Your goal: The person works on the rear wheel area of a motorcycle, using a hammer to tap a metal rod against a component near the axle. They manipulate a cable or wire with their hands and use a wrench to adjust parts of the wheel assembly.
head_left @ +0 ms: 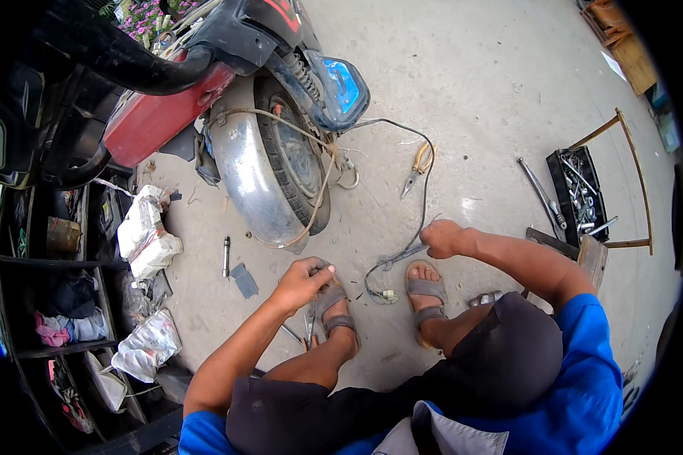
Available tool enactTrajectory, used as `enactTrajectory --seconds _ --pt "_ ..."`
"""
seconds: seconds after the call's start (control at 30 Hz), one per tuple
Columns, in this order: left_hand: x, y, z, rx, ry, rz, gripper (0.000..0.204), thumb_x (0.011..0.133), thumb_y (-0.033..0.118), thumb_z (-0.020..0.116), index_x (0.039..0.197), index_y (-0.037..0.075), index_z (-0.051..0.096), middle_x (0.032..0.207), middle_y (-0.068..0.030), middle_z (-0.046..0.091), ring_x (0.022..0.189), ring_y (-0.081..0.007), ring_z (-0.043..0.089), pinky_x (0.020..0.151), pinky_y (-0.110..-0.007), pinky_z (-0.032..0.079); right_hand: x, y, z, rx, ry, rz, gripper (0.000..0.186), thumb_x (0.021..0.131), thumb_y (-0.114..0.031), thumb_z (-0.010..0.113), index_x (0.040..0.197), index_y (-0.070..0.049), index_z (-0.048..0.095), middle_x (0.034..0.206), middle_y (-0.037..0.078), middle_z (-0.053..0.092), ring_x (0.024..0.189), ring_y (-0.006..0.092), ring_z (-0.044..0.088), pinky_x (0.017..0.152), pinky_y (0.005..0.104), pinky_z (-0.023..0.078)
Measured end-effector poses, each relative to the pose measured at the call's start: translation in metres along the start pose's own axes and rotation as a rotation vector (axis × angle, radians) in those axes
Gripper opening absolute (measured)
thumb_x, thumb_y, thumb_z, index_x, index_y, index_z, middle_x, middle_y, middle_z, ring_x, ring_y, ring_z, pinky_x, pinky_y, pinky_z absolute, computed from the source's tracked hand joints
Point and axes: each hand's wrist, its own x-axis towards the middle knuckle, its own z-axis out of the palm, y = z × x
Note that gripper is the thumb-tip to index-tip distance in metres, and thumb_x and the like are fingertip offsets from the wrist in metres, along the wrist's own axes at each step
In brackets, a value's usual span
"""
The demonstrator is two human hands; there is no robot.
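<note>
A thin black cable (430, 171) comes from the scooter's rear, loops over the concrete and ends in a pale connector (388, 296) between my feet. My right hand (444, 239) is closed with its fingertips pinched on this cable, just beyond my right foot. Over my left foot, my left hand (302, 282) has its fingers curled and thumb pressed in; whatever it may hold is too small to make out. Ahead stands the scooter's rear wheel (292, 152) under a silver mudguard (243, 171), with a cord (316, 201) tied around it.
Orange-handled pliers (417, 171) lie beyond my right hand. To the right are a long wrench (542, 195) and a black toolbox (558, 189) of sockets. A socket bar (226, 256) lies left of my left hand. Cluttered black shelving (61, 265) and white foam (146, 231) stand at the left.
</note>
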Motion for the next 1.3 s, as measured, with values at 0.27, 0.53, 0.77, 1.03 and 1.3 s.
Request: enactTrajectory --seconds 0.27,0.53,0.77,1.03,1.3 --pt "0.002 0.019 0.008 -0.348 0.268 -0.012 0.032 0.1 0.031 0.068 0.103 0.0 0.065 0.084 -0.0074 0.066 0.073 -0.0166 0.064 0.071 -0.032 0.055 0.032 -0.008 0.061 -0.13 0.151 0.081 0.025 0.078 -0.013 0.068 0.101 -0.003 0.07 0.106 0.017 0.069 0.1 0.0343 0.069 0.08 0.0429 0.058" --pt "0.002 0.019 0.023 -0.414 0.367 0.146 0.03 0.098 0.03 0.071 0.099 0.001 0.063 0.081 -0.0059 0.063 0.069 -0.0161 0.062 0.066 -0.032 0.054 0.031 -0.01 0.062 -0.21 0.161 0.022 0.03 0.081 -0.016 0.068 0.107 -0.001 0.065 0.104 0.017 0.069 0.097 0.0315 0.069 0.078 0.0395 0.057" --pt "0.003 0.015 0.028 -0.498 0.337 0.224 0.019 0.098 0.015 0.069 0.105 -0.002 0.065 0.083 -0.0089 0.066 0.072 -0.0174 0.064 0.068 -0.032 0.055 0.011 0.008 0.04 -0.166 -0.104 0.021 0.026 0.073 -0.019 0.074 0.093 -0.003 0.074 0.096 0.019 0.073 0.096 0.0346 0.072 0.08 0.0441 0.058" --pt "0.002 0.013 0.03 -0.61 0.241 0.209 0.019 0.098 0.003 0.063 0.114 -0.007 0.063 0.095 -0.0179 0.072 0.076 -0.0228 0.07 0.075 -0.033 0.057 -0.049 0.053 -0.028 0.519 -0.337 0.258 0.02 0.064 -0.01 0.059 0.073 0.006 0.065 0.061 0.015 0.059 0.059 0.0242 0.056 0.057 0.0401 0.047" --pt "0.005 0.017 0.034 -0.606 0.256 0.187 0.018 0.097 0.0 0.06 0.114 -0.007 0.06 0.098 -0.0197 0.073 0.078 -0.0232 0.071 0.076 -0.033 0.057 -0.033 0.03 -0.126 0.865 -0.365 0.292 0.034 0.091 -0.029 0.066 0.075 0.001 0.064 0.07 0.006 0.062 0.062 0.0161 0.061 0.059 0.0323 0.059"
